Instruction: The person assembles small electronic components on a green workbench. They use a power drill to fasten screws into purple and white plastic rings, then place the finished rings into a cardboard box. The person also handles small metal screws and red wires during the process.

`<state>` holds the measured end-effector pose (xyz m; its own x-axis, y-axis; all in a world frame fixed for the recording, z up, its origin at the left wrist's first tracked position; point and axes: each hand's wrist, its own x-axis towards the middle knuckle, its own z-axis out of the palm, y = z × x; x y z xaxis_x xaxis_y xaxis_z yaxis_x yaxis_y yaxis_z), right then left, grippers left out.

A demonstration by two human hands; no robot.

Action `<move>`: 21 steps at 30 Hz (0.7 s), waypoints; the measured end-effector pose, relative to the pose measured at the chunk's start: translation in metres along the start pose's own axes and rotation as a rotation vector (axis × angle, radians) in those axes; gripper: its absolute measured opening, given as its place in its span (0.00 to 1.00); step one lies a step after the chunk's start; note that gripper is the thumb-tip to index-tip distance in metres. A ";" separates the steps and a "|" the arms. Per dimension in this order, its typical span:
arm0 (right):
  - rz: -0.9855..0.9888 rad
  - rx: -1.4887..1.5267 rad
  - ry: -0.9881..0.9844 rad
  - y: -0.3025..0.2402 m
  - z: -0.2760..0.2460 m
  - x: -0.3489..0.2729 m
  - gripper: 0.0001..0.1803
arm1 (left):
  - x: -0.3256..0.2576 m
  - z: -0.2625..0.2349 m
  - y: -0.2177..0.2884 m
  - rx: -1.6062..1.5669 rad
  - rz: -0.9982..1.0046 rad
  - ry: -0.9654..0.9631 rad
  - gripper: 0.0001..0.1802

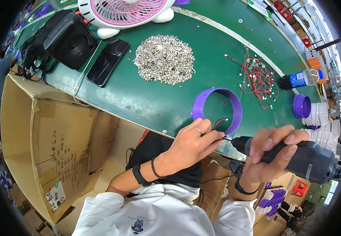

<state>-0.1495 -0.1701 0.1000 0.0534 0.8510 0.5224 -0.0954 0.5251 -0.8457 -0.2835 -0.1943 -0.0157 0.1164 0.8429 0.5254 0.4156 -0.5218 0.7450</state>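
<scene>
A purple plastic ring (237, 108) rests at the table's near edge, and a short red wire with a white connector (220, 121) shows inside it. My left hand (196, 141) is closed at the ring's near wall, hiding part of it; any small piece between the fingertips is hidden. In my right hand (270, 151) is a black electric screwdriver (310, 159), held sideways with the fingers wrapped round its body. Its bit points left and meets the ring's near side beside my left fingertips.
On the green table (158, 106) lie a heap of small screws (163, 59), a tangle of red wires (259, 78) and a phone (108, 61). Around them stand a speaker (71, 39), a pink-and-white fan (123, 11), a bottle (300, 79) and another purple ring (302, 106). A cardboard box (60, 137) is left.
</scene>
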 end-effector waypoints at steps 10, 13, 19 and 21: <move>0.012 -0.003 -0.002 0.000 -0.004 -0.001 0.20 | 0.002 0.003 -0.003 -0.017 0.020 0.038 0.13; 0.019 -0.013 0.004 0.000 -0.004 0.000 0.19 | 0.004 0.005 -0.004 -0.040 0.023 0.088 0.16; 0.011 0.002 0.014 0.002 -0.003 -0.002 0.19 | 0.004 0.004 -0.004 -0.040 0.030 0.089 0.15; 0.015 -0.013 0.025 0.002 0.000 -0.001 0.19 | 0.005 0.005 -0.005 -0.023 0.042 0.081 0.15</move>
<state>-0.1498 -0.1704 0.0979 0.0774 0.8586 0.5067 -0.0832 0.5120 -0.8549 -0.2808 -0.1871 -0.0191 0.0591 0.8075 0.5870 0.3913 -0.5597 0.7305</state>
